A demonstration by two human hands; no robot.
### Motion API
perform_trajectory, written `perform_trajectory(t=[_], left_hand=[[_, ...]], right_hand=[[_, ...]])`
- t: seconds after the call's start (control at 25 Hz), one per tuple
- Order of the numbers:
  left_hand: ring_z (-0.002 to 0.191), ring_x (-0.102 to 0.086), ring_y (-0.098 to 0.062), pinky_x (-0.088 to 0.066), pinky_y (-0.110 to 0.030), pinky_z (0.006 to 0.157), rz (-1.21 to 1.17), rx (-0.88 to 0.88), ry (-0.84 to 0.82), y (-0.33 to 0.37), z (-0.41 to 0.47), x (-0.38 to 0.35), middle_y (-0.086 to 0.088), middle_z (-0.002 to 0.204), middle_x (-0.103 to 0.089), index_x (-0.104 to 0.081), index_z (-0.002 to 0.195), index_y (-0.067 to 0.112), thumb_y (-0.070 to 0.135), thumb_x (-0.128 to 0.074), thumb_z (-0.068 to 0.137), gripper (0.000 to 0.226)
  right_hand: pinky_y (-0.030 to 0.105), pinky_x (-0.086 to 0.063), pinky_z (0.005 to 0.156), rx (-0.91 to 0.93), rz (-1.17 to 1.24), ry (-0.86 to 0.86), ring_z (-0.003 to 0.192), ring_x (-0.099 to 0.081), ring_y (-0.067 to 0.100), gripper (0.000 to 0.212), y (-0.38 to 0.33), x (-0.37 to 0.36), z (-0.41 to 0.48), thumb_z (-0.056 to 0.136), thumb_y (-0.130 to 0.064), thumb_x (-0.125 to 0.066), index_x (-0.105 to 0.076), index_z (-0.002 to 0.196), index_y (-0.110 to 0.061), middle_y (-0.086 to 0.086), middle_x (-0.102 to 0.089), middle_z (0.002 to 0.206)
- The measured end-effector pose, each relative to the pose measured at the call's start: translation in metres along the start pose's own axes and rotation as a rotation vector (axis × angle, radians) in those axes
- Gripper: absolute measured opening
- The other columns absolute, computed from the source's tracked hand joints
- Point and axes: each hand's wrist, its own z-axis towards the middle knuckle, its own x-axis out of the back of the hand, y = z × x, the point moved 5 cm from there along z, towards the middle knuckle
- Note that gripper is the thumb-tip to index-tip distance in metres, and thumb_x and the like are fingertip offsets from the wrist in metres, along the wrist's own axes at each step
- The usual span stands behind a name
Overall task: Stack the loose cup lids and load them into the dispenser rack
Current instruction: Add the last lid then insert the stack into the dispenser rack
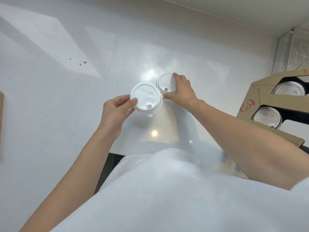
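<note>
My left hand (115,109) holds a small stack of white cup lids (145,99) above the white counter, thumb on the top lid's rim. Just right of it a second white lid (165,83) lies on the counter, and my right hand (182,89) grips it from the right side, fingers on its far and near edges. The two lids nearly touch. At the right edge stands the cardboard dispenser rack (260,92), with white lids showing in its upper slot (290,88) and lower slot (266,115).
The white counter (66,97) spreads wide to the left, with a few dark specks (82,63) at the back left. A brown cardboard edge (1,121) shows at the far left. The counter's front edge runs just before my body.
</note>
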Motion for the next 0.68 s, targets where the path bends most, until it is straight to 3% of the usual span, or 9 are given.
perform_trajectory(t=[0.16, 0.36, 0.6, 0.68], left_hand=[[0.116, -0.071, -0.023, -0.056, -0.033, 0.102, 0.0, 0.011, 0.015, 0.0, 0.002, 0.001, -0.015, 0.122, -0.073, -0.068, 0.124, 0.0, 0.012, -0.075, 0.089, 0.038], [0.117, -0.07, -0.022, -0.056, -0.033, 0.101, 0.0, 0.006, 0.029, 0.0, 0.001, 0.002, -0.013, 0.122, -0.073, -0.067, 0.125, 0.0, 0.011, -0.075, 0.089, 0.039], [0.115, -0.071, -0.021, -0.056, -0.033, 0.102, -0.005, 0.014, 0.023, -0.002, -0.005, -0.004, -0.008, 0.113, -0.075, -0.072, 0.107, 0.01, 0.01, -0.074, 0.09, 0.018], [0.115, -0.071, -0.021, -0.056, -0.032, 0.102, 0.001, 0.005, 0.012, -0.003, -0.006, -0.006, -0.009, 0.114, -0.075, -0.071, 0.111, 0.009, 0.01, -0.074, 0.09, 0.021]], right_hand=[[0.039, -0.041, 0.087, 0.006, -0.061, 0.053, 0.132, -0.037, 0.032, 0.077, 0.002, -0.001, 0.003, 0.081, -0.034, -0.074, -0.035, 0.144, -0.012, 0.009, -0.04, 0.144], [0.035, -0.041, 0.084, 0.009, -0.059, 0.088, 0.128, -0.042, 0.029, 0.069, 0.006, 0.001, 0.001, 0.08, -0.038, -0.074, -0.044, 0.135, -0.011, 0.007, -0.046, 0.138], [0.034, -0.042, 0.103, 0.016, 0.326, 0.17, 0.125, -0.049, 0.02, 0.073, 0.012, 0.007, -0.029, 0.078, -0.039, -0.078, -0.047, 0.139, -0.015, 0.001, -0.048, 0.137], [0.031, -0.046, 0.101, 0.027, 0.443, 0.198, 0.124, -0.052, 0.014, 0.077, 0.014, 0.011, -0.044, 0.076, -0.039, -0.081, -0.046, 0.142, -0.016, -0.003, -0.047, 0.14]])
